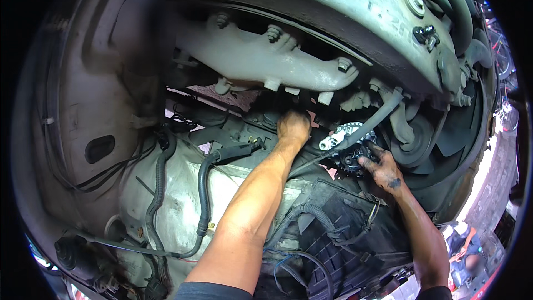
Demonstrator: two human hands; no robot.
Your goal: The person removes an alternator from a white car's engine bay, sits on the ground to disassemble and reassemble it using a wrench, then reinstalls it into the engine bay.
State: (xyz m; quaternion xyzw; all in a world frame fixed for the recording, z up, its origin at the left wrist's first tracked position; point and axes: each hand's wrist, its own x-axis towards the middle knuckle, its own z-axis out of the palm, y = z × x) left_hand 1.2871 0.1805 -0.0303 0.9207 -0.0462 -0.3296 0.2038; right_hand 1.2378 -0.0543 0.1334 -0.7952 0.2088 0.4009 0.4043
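My right hand [383, 170], smudged with black, grips the right side of an alternator [350, 161] with a silver body and a dark, round rear face. Its thumb and fingers curl around the edge. A grey hose [373, 124] passes across the front of the alternator. My left hand [294, 126] reaches into the dark gap below a pale metal manifold [266, 61]. Its fingers look curled inward, and whatever they hold is hidden behind the knuckles.
A belt pulley [413, 139] and fan blades [455, 139] sit right of the alternator. Below are a corrugated hose [308, 211], a ribbed black housing [344, 250] and loose wires. A thick black cable [204, 194] runs at left. People [463, 250] are at the lower right edge.
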